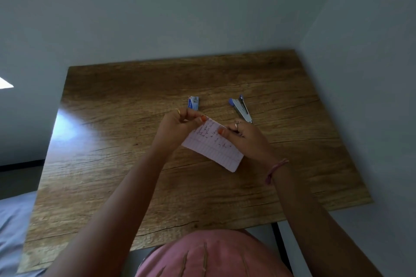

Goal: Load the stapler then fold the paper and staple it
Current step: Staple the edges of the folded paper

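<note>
Left hand (pixel 177 122) and right hand (pixel 244 136) each pinch the lined paper's (pixel 213 147) far edge, apparently to align a fold. The stapler (pixel 242 109) waits at one o'clock on the worktop (pixel 112 164).

I see a wood-grain table (pixel 139 164), semi-glossy where light glares at its left. The lined paper (pixel 216 148) looks matt and thin. The stapler (pixel 242 109), upper right of centre, shows shiny bare metal with blue plastic ends. The staple box (pixel 194 103) looks like printed card.
</note>
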Tool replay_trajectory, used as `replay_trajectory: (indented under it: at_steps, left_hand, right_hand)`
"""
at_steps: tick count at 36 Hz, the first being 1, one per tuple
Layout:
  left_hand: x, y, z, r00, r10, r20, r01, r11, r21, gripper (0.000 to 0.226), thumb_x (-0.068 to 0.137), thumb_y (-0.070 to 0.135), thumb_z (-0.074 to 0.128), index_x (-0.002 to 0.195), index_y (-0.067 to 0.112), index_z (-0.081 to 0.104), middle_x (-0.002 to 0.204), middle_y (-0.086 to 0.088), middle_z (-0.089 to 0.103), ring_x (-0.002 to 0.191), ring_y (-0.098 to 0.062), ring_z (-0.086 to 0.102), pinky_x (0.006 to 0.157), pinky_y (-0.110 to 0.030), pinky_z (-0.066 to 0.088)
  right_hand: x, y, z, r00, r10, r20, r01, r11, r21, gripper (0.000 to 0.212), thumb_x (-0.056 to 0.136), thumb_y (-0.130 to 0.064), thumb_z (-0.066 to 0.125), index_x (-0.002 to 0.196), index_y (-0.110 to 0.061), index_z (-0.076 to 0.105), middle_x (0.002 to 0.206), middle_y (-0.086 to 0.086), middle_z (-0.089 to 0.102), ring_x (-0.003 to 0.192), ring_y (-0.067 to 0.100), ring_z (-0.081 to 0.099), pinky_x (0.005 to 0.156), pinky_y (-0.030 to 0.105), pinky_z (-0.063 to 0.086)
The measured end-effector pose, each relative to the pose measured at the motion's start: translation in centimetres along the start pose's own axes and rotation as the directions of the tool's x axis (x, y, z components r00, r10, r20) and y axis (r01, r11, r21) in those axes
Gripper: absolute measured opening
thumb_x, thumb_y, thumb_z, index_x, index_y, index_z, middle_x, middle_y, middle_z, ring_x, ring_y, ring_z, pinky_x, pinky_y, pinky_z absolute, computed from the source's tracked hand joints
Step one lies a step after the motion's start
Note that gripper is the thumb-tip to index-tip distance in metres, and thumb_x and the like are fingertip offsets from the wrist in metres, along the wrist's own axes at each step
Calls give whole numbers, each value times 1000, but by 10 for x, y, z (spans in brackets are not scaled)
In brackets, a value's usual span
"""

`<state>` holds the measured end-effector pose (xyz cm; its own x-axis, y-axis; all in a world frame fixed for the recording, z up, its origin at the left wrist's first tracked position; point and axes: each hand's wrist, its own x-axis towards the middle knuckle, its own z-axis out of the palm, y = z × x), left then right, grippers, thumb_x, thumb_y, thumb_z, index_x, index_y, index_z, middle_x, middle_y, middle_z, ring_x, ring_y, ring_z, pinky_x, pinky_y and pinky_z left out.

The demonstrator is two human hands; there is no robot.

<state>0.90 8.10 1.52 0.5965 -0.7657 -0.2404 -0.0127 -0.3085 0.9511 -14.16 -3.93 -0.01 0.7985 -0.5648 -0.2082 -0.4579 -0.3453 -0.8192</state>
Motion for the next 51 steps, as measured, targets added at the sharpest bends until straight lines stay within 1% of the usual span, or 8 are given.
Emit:
replay_trajectory:
  at_steps: [9,17,24,28,32,41,45,51]
  left_hand:
    - [2,-6,7,978,-91,-189,33,955,-294,50,72,21,79,110,23,45,111,3,62,95,-8,67,69,-22,56]
    - [-13,-27,30,978,-79,-191,-14,896,-444,38,81,6,72,105,24,48,118,-9,63,103,-23,68,72,-33,59]
    - [-7,-30,32,978,-129,-163,20,839,-544,30,85,2,66,109,20,69,118,-1,64,101,-13,69,72,-24,57]
    - [-1,-29,22,975,-138,-175,27,852,-523,42,82,1,70,116,25,67,120,4,57,100,-6,68,71,-26,58]
    - [4,-27,13,964,-153,-217,20,857,-514,38,83,3,70,108,30,71,123,5,55,103,-9,67,72,-28,58]
    - [6,-5,12,981,-139,-134,26,782,-623,30,99,10,47,104,25,73,129,-1,56,113,-20,62,80,-35,57]
    - [6,5,13,987,-132,-91,23,678,-735,30,98,3,45,109,13,71,129,-4,61,113,-16,63,79,-25,56]
    - [8,18,18,990,-118,-70,20,630,-776,29,98,1,44,111,10,69,122,-3,66,111,-15,64,79,-24,56]
  right_hand:
    - [13,-7,-4,917,385,-102,-177,624,761,10,90,-16,62,96,-21,67,93,-2,75,88,11,72,70,30,59]
    - [27,-12,7,922,375,-94,-124,518,847,18,87,-6,65,104,-10,65,97,4,75,91,14,72,70,24,58]
    - [35,-13,10,954,270,-133,-132,772,622,12,89,-25,65,100,-20,65,95,-1,73,80,3,71,60,16,54]
    - [43,2,-3,888,95,-450,-71,995,70,30,90,-48,58,101,-20,64,86,-8,65,62,0,59,49,10,42]
    - [52,30,-13,860,-72,-506,-206,857,-472,50,89,-40,61,129,-13,52,119,10,52,104,21,52,81,31,49]
    - [50,33,-11,892,196,-408,-223,975,-20,24,92,-23,60,114,-13,62,101,2,63,86,9,60,70,18,44]
    - [31,16,-21,923,384,9,-232,539,810,14,89,-16,62,101,-12,68,90,0,70,85,13,64,68,26,56]
    - [10,5,-18,941,128,313,-326,99,940,31,83,-18,63,110,-4,60,85,13,69,74,20,71,59,30,58]
